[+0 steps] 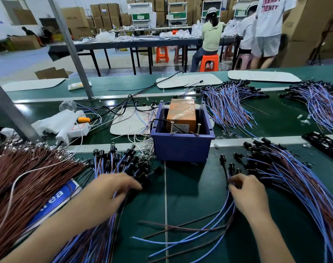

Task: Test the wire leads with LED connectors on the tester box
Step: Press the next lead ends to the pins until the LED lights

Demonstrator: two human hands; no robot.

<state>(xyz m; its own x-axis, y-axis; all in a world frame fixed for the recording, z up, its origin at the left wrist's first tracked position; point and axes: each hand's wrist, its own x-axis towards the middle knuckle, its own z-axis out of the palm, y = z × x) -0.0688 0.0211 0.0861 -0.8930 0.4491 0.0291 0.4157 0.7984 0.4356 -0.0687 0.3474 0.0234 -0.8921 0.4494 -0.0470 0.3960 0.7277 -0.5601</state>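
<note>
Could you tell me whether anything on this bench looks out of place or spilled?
Yes: small clear bulbs lie scattered loose on the green belt just right of the blue bin, with more farther right. A few leads also lie crossed on the near belt, apart from the bundles.

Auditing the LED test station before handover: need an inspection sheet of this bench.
Surface: green mat, largely covered by wires; bare patch before the blue bin.
Job's things: blue bin holds an orange box, two screws standing at its front; left pile and right pile of connector leads flank it.
Clutter: brown wire bundle, white foam, orange-handled tool, black perforated strip.
Hands: left hand rests on the left pile, blurred, grip unclear; right hand pinches a small bunch, tails trailing across the mat.
Cables: black cable enters the bin over its left wall; white cable crosses the brown wire bundle.
Surroundings: seated person at a far table, stacked cartons, metal post.
</note>
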